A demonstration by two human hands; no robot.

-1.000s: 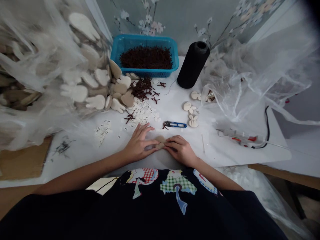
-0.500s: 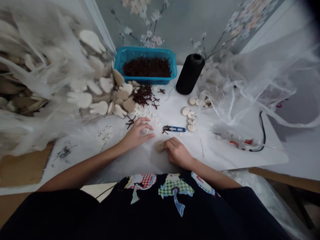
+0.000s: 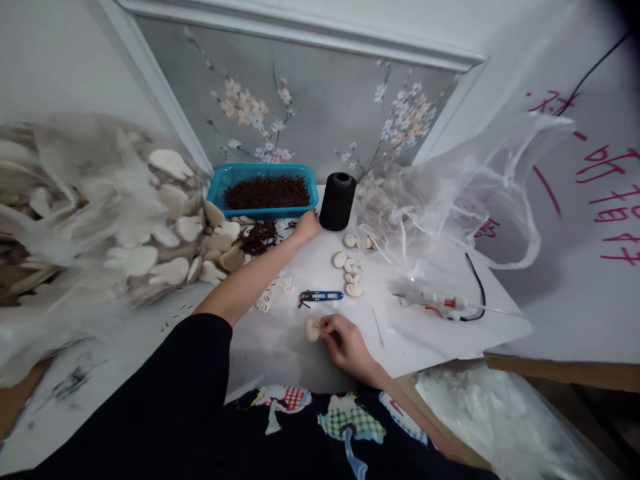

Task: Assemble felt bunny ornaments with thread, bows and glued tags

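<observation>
My right hand (image 3: pixel 346 341) pinches a small beige felt piece (image 3: pixel 313 329) with a rounded end, low over the front of the table. My left hand (image 3: pixel 307 227) is stretched out to the back, between the blue basket (image 3: pixel 316 193) and a black cone of thread (image 3: pixel 338 203). Its fingers are mostly hidden, so whether they touch or hold thread does not show. Blue thread snips (image 3: pixel 331 296) lie just beyond the right hand, with a brown bow (image 3: pixel 303 301) at their tip. Several bunny-shaped felt heads (image 3: pixel 355 288) stand in a group to the right of the snips.
A plastic bag of felt rabbit pieces (image 3: pixel 133 260) spills over on the left, beside a heap of brown bows (image 3: pixel 259 237). Small white pieces with dark marks (image 3: pixel 270 293) are scattered nearby. A glue gun (image 3: pixel 435 301) and a thin stick (image 3: pixel 379 327) lie right; another clear bag (image 3: pixel 450 207) stands behind.
My left hand has gone from the small white pieces to the back beside the thread cone. The view has tilted up. My right hand keeps the felt piece, now turned and more visible.
</observation>
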